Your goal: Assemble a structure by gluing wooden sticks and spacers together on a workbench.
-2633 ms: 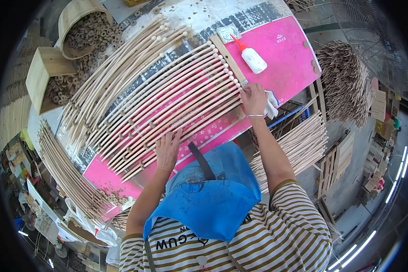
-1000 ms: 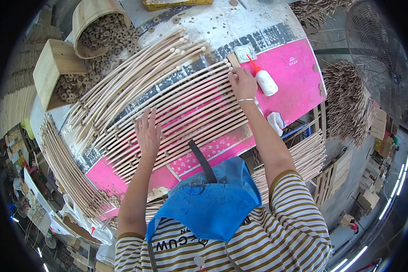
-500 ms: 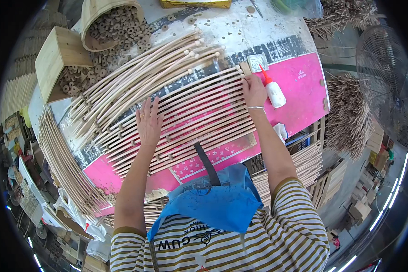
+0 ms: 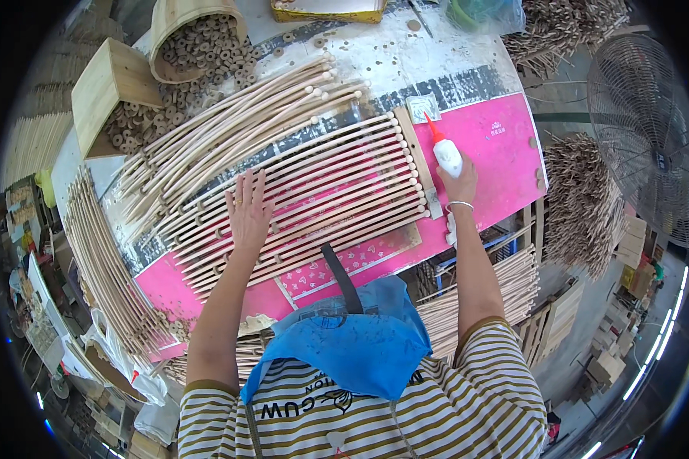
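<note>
A row of thin pale wooden rods [image 4: 337,195] lies side by side across a pink mat [image 4: 505,153] on the table. My left hand [image 4: 249,208] rests flat on the rods, fingers spread, near their left part. My right hand [image 4: 458,183] is closed around a white glue bottle with a red nozzle [image 4: 445,153] at the right ends of the rods, beside a narrow wooden strip [image 4: 417,164] that runs along those ends.
More loose rods [image 4: 222,134] are piled at the back left. A wooden bucket [image 4: 184,23] and a wooden box [image 4: 111,80] spill small wooden rings. Bundles of sticks [image 4: 574,199] and a fan [image 4: 643,138] stand at the right. Rods [image 4: 103,260] hang over the left edge.
My right hand has left the rod ends and taken hold of the glue bottle. My left hand has stayed pressed on the rods.
</note>
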{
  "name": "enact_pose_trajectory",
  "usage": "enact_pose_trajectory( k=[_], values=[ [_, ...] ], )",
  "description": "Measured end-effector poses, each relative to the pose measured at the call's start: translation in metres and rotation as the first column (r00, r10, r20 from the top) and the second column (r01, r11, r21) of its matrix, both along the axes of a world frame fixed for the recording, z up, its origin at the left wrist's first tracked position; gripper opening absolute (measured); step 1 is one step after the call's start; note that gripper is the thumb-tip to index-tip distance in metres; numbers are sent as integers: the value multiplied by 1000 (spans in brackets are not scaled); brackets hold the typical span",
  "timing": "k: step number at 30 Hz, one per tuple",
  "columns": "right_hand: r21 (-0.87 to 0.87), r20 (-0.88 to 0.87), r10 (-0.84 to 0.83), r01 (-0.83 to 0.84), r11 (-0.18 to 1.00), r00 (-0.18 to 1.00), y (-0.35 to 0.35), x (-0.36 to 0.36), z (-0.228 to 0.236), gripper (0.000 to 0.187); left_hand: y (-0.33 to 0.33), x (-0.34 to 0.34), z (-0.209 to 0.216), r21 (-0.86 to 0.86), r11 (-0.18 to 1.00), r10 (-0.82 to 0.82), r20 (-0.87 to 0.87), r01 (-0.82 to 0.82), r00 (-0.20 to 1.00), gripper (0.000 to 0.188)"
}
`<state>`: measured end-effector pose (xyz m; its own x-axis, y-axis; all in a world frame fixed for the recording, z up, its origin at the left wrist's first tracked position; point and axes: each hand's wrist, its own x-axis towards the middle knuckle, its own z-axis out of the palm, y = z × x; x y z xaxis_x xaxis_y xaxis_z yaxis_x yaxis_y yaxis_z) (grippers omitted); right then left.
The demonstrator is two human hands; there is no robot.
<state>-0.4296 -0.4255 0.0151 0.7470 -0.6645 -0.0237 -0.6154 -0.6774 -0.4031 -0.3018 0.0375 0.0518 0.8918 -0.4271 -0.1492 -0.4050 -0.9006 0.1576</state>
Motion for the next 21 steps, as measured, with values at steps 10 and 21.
enact_pose_trajectory(
  k=[10,21],
  values=[
    [335,287,193,-287,897,938,45,17,58,63,-32,21,0,141,989,-26,-123,44,992,103],
    [119,227,349,-382,917,909,73,54,76,52,-28,21,-21,198,978,-39,-136,65,990,107]
  ],
)
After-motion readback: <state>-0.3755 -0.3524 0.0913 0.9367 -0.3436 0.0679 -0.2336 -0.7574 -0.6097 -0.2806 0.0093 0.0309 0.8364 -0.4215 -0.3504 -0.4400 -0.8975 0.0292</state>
